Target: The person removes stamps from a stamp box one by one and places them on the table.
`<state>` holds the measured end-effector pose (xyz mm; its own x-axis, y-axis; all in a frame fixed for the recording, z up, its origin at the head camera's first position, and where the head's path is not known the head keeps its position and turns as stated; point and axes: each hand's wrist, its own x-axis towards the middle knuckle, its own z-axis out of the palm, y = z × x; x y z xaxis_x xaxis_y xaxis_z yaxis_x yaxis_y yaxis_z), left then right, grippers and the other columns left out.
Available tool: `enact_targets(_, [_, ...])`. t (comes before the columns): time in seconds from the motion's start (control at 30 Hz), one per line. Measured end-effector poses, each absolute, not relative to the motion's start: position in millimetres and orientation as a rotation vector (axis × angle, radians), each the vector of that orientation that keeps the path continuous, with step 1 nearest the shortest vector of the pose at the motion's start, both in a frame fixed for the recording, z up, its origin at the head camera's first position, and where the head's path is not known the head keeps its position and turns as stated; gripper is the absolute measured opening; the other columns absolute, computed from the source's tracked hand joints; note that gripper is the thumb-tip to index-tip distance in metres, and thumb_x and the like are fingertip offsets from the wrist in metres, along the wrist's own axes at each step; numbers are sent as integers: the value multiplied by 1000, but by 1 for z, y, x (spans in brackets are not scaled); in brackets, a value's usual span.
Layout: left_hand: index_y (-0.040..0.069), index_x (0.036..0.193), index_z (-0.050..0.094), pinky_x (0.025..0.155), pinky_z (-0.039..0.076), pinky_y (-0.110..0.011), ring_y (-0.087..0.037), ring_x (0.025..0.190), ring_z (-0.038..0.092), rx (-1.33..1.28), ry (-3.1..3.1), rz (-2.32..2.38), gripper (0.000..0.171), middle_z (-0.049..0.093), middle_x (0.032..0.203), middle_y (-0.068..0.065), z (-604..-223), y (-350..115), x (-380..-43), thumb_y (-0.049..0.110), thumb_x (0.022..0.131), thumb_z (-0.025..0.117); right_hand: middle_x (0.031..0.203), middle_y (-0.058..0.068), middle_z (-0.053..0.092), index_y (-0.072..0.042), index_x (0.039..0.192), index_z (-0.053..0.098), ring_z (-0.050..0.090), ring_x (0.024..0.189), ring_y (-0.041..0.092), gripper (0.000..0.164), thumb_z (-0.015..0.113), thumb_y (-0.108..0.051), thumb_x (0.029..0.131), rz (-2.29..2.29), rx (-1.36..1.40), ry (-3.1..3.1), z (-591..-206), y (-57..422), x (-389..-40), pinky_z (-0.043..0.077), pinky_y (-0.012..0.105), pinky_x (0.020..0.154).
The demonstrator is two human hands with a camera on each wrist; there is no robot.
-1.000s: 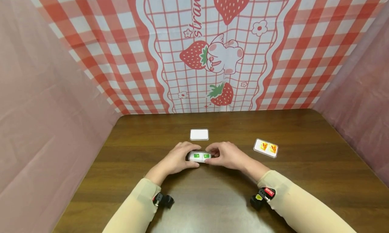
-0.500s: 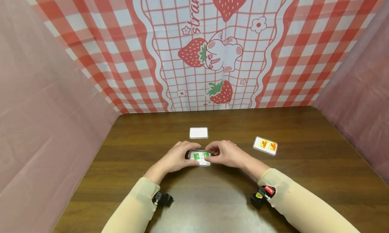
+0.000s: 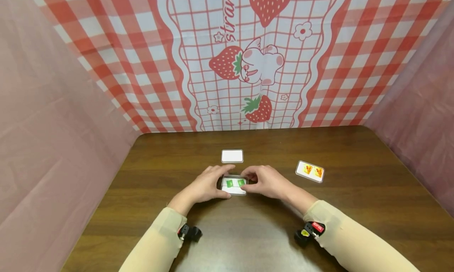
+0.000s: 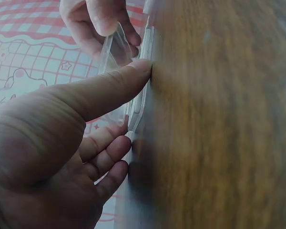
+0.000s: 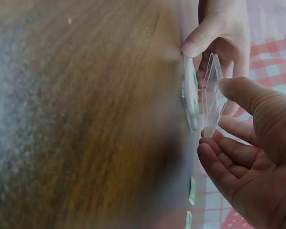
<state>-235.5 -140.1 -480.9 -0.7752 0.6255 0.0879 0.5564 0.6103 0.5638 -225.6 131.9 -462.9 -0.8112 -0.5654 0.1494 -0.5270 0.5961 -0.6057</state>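
Between the hands lies a white card (image 3: pixel 235 191) with two green pictures, in a flat clear case on the table. My left hand (image 3: pixel 205 184) grips the case's base (image 4: pixel 139 107) from the left, thumb on the near edge and fingers on the far side. My right hand (image 3: pixel 264 181) pinches the clear lid (image 5: pixel 213 95) between thumb and fingers. In both wrist views the lid stands tilted, with a gap between it and the base. Part of the far edge is hidden behind the fingers.
A blank white case (image 3: pixel 232 156) lies just beyond the hands. To the right lies another case (image 3: pixel 300 168) with two orange-yellow pictures. The brown wooden table (image 3: pixel 227 232) ends at a checked strawberry curtain (image 3: pixel 262 67), with pink cloth (image 3: pixel 64 118) at the sides.
The case between the hands looked narrow and tilted; now its base lies flatter, showing more of the white card. The lid has come apart from the base in my right hand.
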Motion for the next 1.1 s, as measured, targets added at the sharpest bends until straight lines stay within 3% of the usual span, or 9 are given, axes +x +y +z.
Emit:
enact_targets(0.23, [21, 165, 49, 104, 48, -48, -27, 116, 58, 1072, 2761, 884, 93, 68, 123, -1, -501, -146, -249, 37, 87, 97, 100, 1, 77, -6, 118, 80, 71, 91, 16, 32, 91, -24, 93, -973, -934, 2816, -453, 142, -223, 58, 37, 81])
enact_targets(0.4, [18, 166, 48, 109, 47, -50, -23, 117, 58, 1020, 2736, 944, 99, 70, 121, 5, -505, -147, -252, 37, 84, 100, 103, 2, 77, -8, 120, 80, 70, 94, 22, 34, 90, -27, 95, -945, -895, 2853, -448, 155, -229, 57, 40, 82])
enact_targets(0.57, [13, 165, 46, 107, 49, -48, -24, 116, 60, 1027, 2761, 930, 98, 72, 119, 3, -500, -145, -248, 35, 86, 98, 107, 7, 77, -7, 121, 80, 71, 97, 26, 34, 90, -26, 94, -919, -847, 2919, -445, 164, -238, 58, 45, 85])
enact_targets(0.67, [7, 151, 55, 102, 51, -48, -25, 113, 61, 1040, 2786, 931, 81, 71, 116, 0, -490, -142, -241, 31, 86, 98, 109, 6, 77, -6, 120, 80, 71, 100, 25, 36, 91, -26, 93, -889, -846, 2963, -446, 167, -245, 59, 48, 88])
enact_targets(0.73, [7, 131, 61, 96, 52, -47, -25, 108, 59, 1022, 2797, 927, 62, 70, 112, -1, -484, -140, -235, 26, 85, 99, 108, 5, 77, -5, 118, 80, 70, 99, 24, 36, 92, -26, 92, -864, -848, 2975, -448, 167, -250, 58, 49, 89])
enact_targets(0.8, [11, 110, 58, 89, 51, -43, -23, 102, 57, 1018, 2814, 902, 49, 66, 106, 1, -481, -139, -231, 24, 85, 98, 107, 4, 77, -6, 116, 79, 70, 99, 24, 34, 93, -25, 91, -845, -851, 2971, -449, 165, -254, 58, 49, 90])
enact_targets(0.9, [16, 95, 49, 82, 45, -40, -21, 95, 50, 1037, 2832, 863, 50, 59, 99, 3, -480, -140, -227, 23, 86, 98, 106, 3, 76, -7, 114, 79, 70, 99, 24, 31, 93, -24, 91, -825, -870, 2947, -452, 161, -259, 58, 48, 90])
enact_targets(1.1, [17, 91, 46, 80, 40, -37, -19, 93, 47, 1050, 2850, 833, 53, 55, 96, 6, -477, -141, -222, 23, 85, 98, 101, 1, 76, -8, 109, 79, 70, 96, 21, 26, 92, -22, 91, -803, -941, 2893, -457, 149, -268, 57, 47, 88])
